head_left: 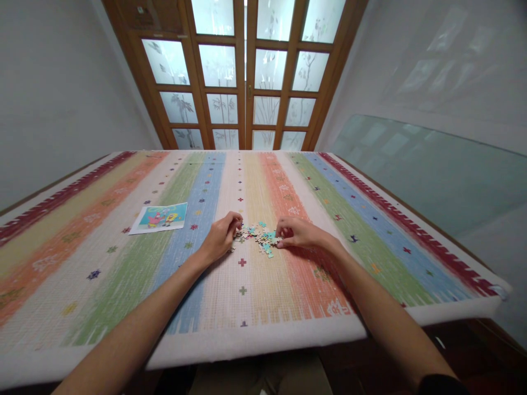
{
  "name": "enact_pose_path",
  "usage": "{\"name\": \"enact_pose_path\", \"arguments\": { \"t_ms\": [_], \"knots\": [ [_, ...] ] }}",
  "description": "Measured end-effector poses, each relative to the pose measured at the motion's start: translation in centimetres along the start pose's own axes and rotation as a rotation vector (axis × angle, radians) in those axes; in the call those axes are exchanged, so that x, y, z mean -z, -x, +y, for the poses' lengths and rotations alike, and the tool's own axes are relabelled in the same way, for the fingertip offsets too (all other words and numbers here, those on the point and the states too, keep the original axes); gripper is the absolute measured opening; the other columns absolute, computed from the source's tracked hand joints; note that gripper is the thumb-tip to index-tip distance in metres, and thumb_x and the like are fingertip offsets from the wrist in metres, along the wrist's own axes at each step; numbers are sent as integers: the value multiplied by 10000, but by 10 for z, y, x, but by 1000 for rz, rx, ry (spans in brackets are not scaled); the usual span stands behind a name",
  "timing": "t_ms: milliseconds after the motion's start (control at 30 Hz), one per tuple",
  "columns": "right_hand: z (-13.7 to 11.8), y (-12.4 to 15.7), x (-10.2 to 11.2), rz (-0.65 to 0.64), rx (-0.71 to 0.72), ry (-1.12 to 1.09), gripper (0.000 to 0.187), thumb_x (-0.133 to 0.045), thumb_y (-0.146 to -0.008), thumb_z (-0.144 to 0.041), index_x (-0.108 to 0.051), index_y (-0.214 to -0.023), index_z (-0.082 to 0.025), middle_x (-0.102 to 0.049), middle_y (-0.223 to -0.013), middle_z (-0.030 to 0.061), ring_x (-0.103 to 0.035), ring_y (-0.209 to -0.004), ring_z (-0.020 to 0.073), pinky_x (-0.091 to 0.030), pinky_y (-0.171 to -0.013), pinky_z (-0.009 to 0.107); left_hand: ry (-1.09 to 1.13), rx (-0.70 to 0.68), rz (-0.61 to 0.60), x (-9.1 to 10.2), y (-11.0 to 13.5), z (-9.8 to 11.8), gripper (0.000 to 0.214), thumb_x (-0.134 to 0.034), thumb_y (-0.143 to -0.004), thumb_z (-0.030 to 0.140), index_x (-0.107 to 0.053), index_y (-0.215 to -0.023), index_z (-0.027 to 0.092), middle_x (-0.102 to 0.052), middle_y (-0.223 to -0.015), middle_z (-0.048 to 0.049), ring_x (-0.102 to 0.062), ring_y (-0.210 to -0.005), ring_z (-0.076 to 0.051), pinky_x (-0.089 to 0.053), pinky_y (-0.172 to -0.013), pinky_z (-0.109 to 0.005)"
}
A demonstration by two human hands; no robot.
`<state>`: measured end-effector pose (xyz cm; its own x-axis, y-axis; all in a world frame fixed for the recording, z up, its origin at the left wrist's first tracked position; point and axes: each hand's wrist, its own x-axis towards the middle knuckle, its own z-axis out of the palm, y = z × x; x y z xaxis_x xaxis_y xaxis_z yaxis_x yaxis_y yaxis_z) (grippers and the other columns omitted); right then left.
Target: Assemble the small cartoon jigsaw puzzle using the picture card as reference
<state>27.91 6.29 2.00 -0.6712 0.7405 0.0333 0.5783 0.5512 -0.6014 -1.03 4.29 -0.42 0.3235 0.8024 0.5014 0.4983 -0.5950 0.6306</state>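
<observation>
A small heap of loose jigsaw pieces (258,235), mostly teal and pale, lies in the middle of a striped cloth (123,258) that covers the table. My left hand (222,236) rests at the heap's left edge with its fingers curled and pinched on pieces. My right hand (297,232) sits at the right edge, its fingers also curled in on the pieces. What each pinch holds is too small to name. Both forearms reach in from the near edge.
A printed cartoon picture sheet (160,217) lies flat on the cloth to the left of my hands. Wooden doors with frosted glass panes (247,77) stand beyond the table's far edge. A glass sheet (432,170) leans along the right wall.
</observation>
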Motion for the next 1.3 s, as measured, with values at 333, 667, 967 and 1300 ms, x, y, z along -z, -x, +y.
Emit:
{"name": "enact_pose_path", "arguments": {
  "t_ms": [333,667,967,1300],
  "knots": [
    [0,0,1,60,-19,-29,119,-634,-895,-179,-741,-863,-221,-720,-825,50,-610,-735,179,-479,-686,321,-30,-37,-37,-1,-1,-3,224,-414,-950,89,-597,-1022,195,-611,-786,1,-586,-712,-159,-512,-762,-313],
    [-8,1,1,49,6,100,205,-685,-847,-190,-794,-1018,-209,-641,-886,73,-589,-792,202,-490,-766,356,-39,-193,-120,-4,2,-8,274,-467,-961,74,-669,-1092,204,-686,-1201,-97,-653,-1101,-214,-533,-991,-433],
    [-2,0,-6,70,-2,39,49,-721,-840,-198,-685,-871,-183,-606,-898,47,-565,-814,187,-463,-761,321,-121,-264,-291,-18,8,4,333,-504,-1041,282,-615,-1354,250,-644,-1398,-83,-510,-1366,-276,-413,-1142,-546],
    [-10,-7,-16,129,3,-287,100,-638,-905,-283,-656,-927,-187,-694,-849,40,-596,-757,169,-471,-725,309,-71,-198,-303,-25,11,23,368,-621,-1001,334,-572,-1360,267,-668,-1331,-86,-563,-1260,-298,-445,-1061,-515]
  ]
}}
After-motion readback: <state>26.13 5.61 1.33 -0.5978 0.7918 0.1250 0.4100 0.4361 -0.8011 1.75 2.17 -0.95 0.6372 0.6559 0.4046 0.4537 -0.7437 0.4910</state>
